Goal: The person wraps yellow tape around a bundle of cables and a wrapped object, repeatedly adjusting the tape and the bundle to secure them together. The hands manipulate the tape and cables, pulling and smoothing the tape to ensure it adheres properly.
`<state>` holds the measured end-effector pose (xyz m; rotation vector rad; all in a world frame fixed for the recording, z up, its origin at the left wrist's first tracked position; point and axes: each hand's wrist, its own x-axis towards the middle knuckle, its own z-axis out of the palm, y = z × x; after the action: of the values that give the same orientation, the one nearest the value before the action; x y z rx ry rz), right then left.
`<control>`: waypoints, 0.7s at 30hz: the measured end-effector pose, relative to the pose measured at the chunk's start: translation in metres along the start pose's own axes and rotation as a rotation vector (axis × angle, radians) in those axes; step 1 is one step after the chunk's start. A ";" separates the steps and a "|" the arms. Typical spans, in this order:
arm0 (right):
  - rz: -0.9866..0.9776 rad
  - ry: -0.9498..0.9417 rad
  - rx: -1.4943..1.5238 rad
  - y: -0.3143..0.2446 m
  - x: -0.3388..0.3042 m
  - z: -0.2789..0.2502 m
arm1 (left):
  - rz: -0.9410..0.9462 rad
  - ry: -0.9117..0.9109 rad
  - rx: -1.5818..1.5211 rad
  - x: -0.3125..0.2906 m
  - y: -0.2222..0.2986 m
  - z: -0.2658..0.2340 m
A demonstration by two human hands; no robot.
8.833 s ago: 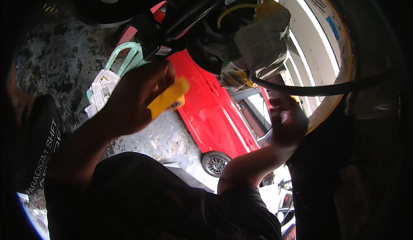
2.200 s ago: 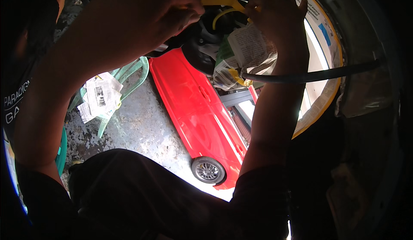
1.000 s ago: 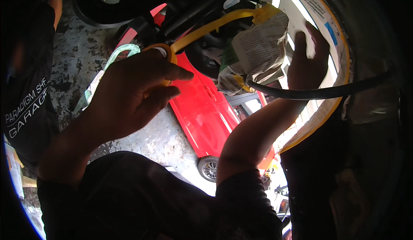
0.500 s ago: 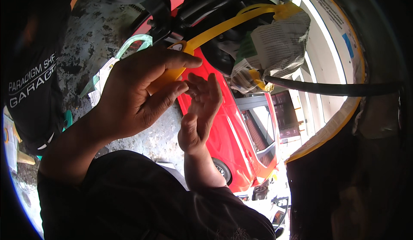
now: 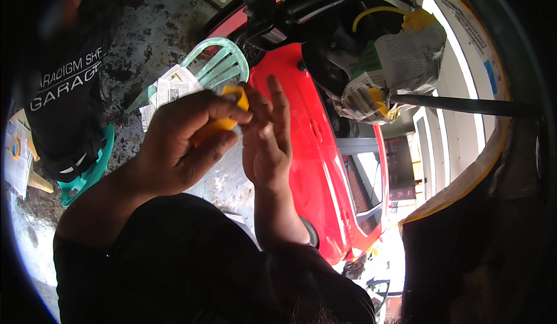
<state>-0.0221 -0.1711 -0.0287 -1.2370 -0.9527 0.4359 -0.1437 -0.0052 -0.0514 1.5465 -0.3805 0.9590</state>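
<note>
- Your left hand pinches the yellow tape; half a second ago a strip ran up to the paper-wrapped part, now only a short length shows.
- Your right hand, fingers spread, touches the tape's end.
- Judgement: the strip appears detached.

yellow tape roll, red car, pale green chair, black-and-white newspaper.

A single head-worn fisheye view looks steeply down, very close on the left hand and right hand at centre. A red car runs from twelve to five o'clock, stained concrete floor toward eleven; the rim falls dark.
</note>
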 end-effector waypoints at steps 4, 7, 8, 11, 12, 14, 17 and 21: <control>0.185 0.188 0.075 0.037 -0.008 0.002 | -0.093 -0.163 -0.012 -0.023 -0.027 0.004; 0.225 0.421 -0.271 0.067 -0.022 0.007 | -0.058 -0.193 0.068 -0.035 -0.035 -0.003; 0.200 0.499 -0.270 0.079 -0.028 0.007 | -0.097 -0.206 0.087 -0.036 -0.035 -0.008; 0.295 0.458 -0.238 0.112 -0.061 -0.021 | -0.087 -0.200 0.209 -0.034 -0.040 -0.025; 0.352 0.374 -0.173 0.112 -0.067 -0.021 | -0.022 -0.136 0.297 -0.034 -0.043 -0.027; 0.478 0.183 -0.009 0.108 -0.080 -0.020 | 0.066 -0.140 0.413 -0.029 -0.042 -0.031; 0.512 0.002 0.289 0.105 -0.088 -0.006 | 0.108 -0.352 0.509 -0.030 -0.039 -0.026; 0.480 0.076 0.521 0.083 -0.080 0.014 | 0.219 -0.526 0.527 -0.050 -0.056 0.006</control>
<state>-0.0613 -0.1965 -0.1354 -0.9808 -0.4224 0.9426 -0.1314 -0.0120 -0.1252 2.2853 -0.7189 0.8444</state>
